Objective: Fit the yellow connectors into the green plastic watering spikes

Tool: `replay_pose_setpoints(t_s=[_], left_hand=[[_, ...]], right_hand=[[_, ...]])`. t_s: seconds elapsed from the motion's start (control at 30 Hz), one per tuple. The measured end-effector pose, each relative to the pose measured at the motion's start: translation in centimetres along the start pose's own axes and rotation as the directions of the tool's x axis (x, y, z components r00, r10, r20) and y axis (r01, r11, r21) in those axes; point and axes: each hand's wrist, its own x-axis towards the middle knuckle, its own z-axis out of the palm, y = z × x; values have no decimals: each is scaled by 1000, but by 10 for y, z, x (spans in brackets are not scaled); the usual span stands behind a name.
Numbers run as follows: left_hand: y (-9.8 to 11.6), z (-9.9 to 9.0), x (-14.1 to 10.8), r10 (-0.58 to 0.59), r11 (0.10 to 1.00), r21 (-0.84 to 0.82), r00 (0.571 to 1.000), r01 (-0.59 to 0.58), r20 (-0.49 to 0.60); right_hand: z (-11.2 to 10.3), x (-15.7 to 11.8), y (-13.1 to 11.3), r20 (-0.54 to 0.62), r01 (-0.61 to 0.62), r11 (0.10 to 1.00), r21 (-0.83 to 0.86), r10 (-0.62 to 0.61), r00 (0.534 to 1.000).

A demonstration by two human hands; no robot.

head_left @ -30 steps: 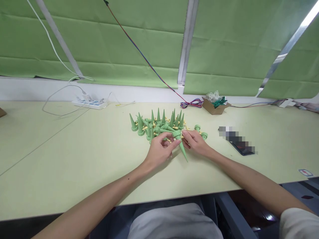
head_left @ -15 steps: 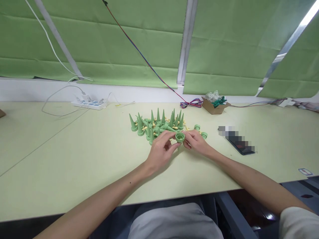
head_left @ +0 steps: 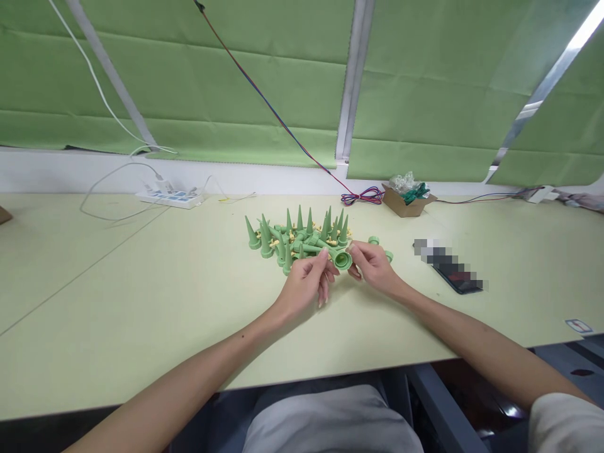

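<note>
A green plastic watering spike point(head_left: 343, 260) is held between my hands, its round hollow end facing me. My left hand point(head_left: 304, 280) grips its narrower part between thumb and index finger, the other fingers hanging loosely below. Right beside the rim, my right hand point(head_left: 374, 264) has thumb and index finger pinched together; whether a small part sits between them is hidden. Just beyond both hands lies a pile of similar green spikes point(head_left: 265, 239), several standing point up and others on their sides. Small yellow pieces point(head_left: 275, 243) are mixed among them.
Two green round caps point(head_left: 374, 240) lie behind my right hand, one partly covered. Farther right is a dark phone point(head_left: 455, 277), partly pixelated. At the back stand a small cardboard box point(head_left: 408, 204) with plastic bags, a coiled red-blue cable point(head_left: 363, 196) and a white power strip point(head_left: 174, 199).
The spike has turned from opening upward, tip down, to opening toward me. My left hand's grip has shifted and its lower fingers have loosened. My right hand stays near the rim.
</note>
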Motion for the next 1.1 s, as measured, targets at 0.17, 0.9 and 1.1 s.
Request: replay_pose_setpoints(t_s=[0.17,0.9,1.1], left_hand=[[0,-1,2,-76,994,-72,992,83,97],[-3,-5,-1,120,968,219,992,-124,33],[-12,-8,0,394,809,451,917,-376,58]], right_hand=[[1,-1,3,81,-48,999,8,47,996],[0,0,1,192,-89,991,-97,106,976],[2,2,4,178,-45,975,-220,85,980]])
